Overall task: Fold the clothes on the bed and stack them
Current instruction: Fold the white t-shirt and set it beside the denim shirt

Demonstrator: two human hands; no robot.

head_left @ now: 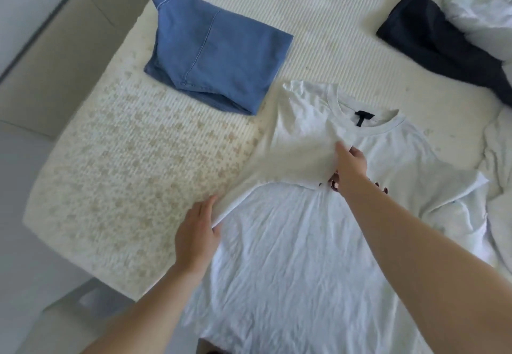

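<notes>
White T-shirt (291, 243) flat, sleeve folded inward

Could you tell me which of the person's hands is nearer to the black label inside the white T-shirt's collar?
The right hand. It pinches the folded-over sleeve just below the black label on the white T-shirt. The left hand holds the shirt's left edge, much farther down.

— Where do I have room?
— I see bare bed (116, 159) left of the white T-shirt (304, 243), open up to the folded blue garment (216, 54).
— And on the right?
— Crowded: I see the dark garment (432, 38) and crumpled white clothes (482, 13) there; only the mattress strip between blue and dark stays free.
</notes>
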